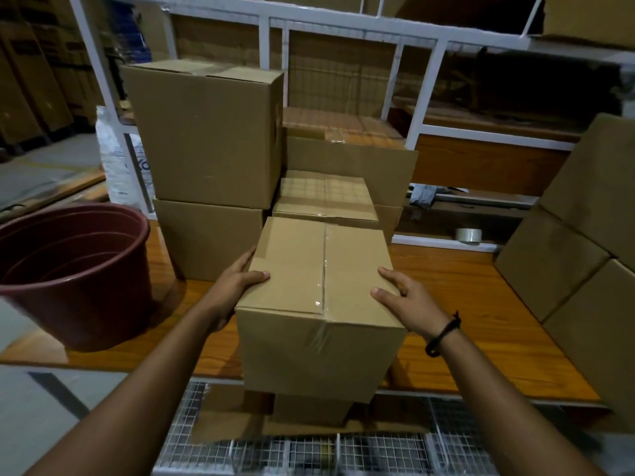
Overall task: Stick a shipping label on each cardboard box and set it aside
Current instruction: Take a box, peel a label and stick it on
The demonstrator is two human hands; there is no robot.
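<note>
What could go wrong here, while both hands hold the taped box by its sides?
1. The left hand and right hand clasp only the upper edges of the taped box; no hand is under it, so it might slip.
2. The stacked boxes stand close behind; a forward push may hit them.
3. No label shows on its top, so it could be set aside unlabelled.

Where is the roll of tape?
In the head view, the clear tape roll sits at the back right on the white rail behind the wooden table, just left of the right-hand stack of boxes.
</note>
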